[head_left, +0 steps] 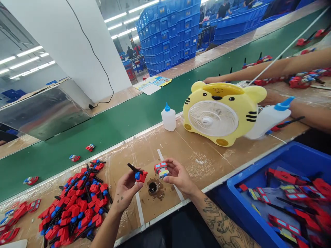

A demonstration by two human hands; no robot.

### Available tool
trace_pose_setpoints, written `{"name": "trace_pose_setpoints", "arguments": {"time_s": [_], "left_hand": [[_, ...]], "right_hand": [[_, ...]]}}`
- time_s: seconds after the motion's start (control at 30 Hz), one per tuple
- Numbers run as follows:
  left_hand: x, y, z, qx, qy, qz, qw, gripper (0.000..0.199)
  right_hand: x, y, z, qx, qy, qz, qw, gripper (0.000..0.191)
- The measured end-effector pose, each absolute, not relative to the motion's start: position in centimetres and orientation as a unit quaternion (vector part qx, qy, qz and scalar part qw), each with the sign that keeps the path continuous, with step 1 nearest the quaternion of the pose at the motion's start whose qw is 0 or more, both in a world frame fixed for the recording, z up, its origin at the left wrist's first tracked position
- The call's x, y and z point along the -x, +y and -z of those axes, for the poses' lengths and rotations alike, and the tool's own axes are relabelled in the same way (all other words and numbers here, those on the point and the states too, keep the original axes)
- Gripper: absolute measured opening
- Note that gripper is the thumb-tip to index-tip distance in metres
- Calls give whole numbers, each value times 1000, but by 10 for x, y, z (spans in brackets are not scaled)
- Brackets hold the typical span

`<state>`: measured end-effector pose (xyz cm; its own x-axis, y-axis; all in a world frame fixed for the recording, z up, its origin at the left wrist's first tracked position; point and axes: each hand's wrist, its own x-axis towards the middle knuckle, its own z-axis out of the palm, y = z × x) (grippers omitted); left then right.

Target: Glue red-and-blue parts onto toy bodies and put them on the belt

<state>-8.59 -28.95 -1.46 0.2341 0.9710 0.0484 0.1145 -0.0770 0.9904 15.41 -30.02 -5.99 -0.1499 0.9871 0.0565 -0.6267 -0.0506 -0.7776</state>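
Note:
Between the fingers of my left hand (pixel 126 191) is a small red and blue toy arm piece (pixel 140 176) with a black rod pointing up and left. My right hand (pixel 181 179) pinches a red toy robot torso (pixel 161 168) with light blue windows and a grey and yellow part. The two pieces are apart, held close to each other. Below them on the bench is a small round pot of dark liquid (pixel 153 187), with wet stains around it. A heap of red, blue and black toy parts (pixel 77 203) lies left of my left hand.
Past my hands stand a white squeeze bottle (pixel 168 120) and a yellow tiger-faced fan (pixel 214 115). A blue bin (pixel 232 193) of toy parts is at the right. A green conveyor belt (pixel 116 115) carries a few pieces. A co-worker's arms (pixel 289 65) reach in behind the fan.

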Motion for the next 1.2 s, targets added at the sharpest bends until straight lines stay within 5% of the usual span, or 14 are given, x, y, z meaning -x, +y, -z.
{"name": "trace_pose_setpoints", "arguments": {"time_s": [0.3, 0.5, 0.7, 0.93, 1.07, 1.2], "left_hand": [[75, -283, 9, -575, 439, -460, 516, 44], [47, -276, 5, -525, 459, -504, 509, 46], [30, -213, -1, -527, 480, -619, 330, 50], [39, -97, -24, -684, 595, -364, 213, 55], [30, -29, -34, -714, 643, -191, 199, 29], [34, 25, -32, -709, 672, -88, 193, 34]], "right_hand": [[-130, -295, 41, 309, -487, -589, 566, 55], [-112, -289, 17, 420, -647, -280, 571, 47], [-73, -228, -5, 384, -674, -41, 630, 48], [-108, -186, 14, 446, -708, -155, 525, 69], [-126, -185, 35, 452, -705, -190, 513, 51], [-120, -156, 17, 412, -754, -191, 474, 31]]}}
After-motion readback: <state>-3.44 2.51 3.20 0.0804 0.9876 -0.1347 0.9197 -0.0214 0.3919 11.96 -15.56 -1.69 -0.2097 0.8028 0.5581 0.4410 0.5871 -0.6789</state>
